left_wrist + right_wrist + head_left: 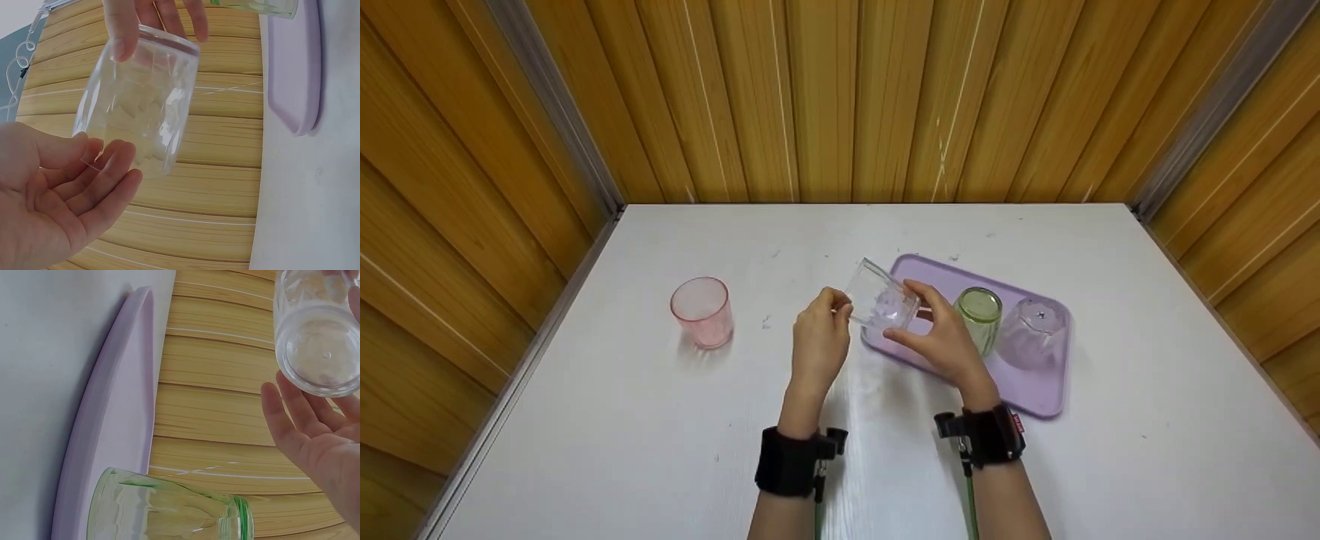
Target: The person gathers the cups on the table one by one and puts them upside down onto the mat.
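A clear drinking glass (883,298) is held tilted in the air between both hands, its mouth towards the left and its base towards the right. My left hand (821,334) pinches the rim between thumb and fingers, as the left wrist view shows on the glass (140,107). Around the base end, my right hand (949,341) grips with thumb on one side and fingers on the other; the round base (323,351) shows in the right wrist view. Behind and below the right hand lies a purple tray (1039,397), partly hidden.
On the tray stand an upside-down green glass (980,324) and an upside-down clear glass (1031,337). A pink glass (703,315) stands upright at the left of the white table (660,450). Wood-patterned walls (855,97) close off the back and sides.
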Tool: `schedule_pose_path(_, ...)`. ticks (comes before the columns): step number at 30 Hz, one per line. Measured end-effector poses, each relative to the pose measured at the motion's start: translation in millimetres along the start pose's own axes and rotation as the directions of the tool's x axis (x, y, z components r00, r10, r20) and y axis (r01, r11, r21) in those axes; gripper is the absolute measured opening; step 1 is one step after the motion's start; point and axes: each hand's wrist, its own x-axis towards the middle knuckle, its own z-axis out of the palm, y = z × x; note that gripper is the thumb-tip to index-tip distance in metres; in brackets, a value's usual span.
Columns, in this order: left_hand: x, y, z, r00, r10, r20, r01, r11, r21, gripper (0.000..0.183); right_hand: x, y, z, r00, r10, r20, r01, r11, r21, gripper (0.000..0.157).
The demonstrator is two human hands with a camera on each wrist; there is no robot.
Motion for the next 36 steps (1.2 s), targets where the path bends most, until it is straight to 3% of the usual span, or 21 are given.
schedule_pose_path(6, 0.6, -0.8, 1.8, 0.999, -0.043, 0.01, 0.042, 0.998, 0.044, 0.009, 4.7, 24.0, 0.5, 0.997, -0.022, -0.071, 0.025, 0.998, 0.053, 0.073)
schedule_pose_path(11, 1.0, -0.9, 3.7, 0.997, -0.081, 0.02, 0.079, 0.994, 0.079, 0.012, 5.8, 28.1, 0.2, 0.99, -0.06, -0.127, 0.071, 0.994, 0.078, 0.074)
schedule_pose_path(18, -0.1, -3.2, 5.9, 0.991, -0.099, 0.092, 0.087, 0.988, 0.131, 0.02, 6.8, 19.5, -0.9, 0.98, -0.072, -0.186, 0.089, 0.992, 0.086, 0.072)
schedule_pose_path(25, -0.5, -4.1, 8.9, 0.983, -0.108, 0.151, 0.08, 0.981, 0.178, 0.022, 2.4, -8.5, -4.5, 0.964, -0.154, -0.217, 0.171, 0.983, 0.061, 0.065)
schedule_pose_path(36, -1.9, -5.7, 12.2, 0.978, -0.114, 0.177, 0.075, 0.974, 0.215, 0.022, 1.0, -9.2, -3.5, 0.949, -0.203, -0.242, 0.217, 0.975, 0.035, 0.062)
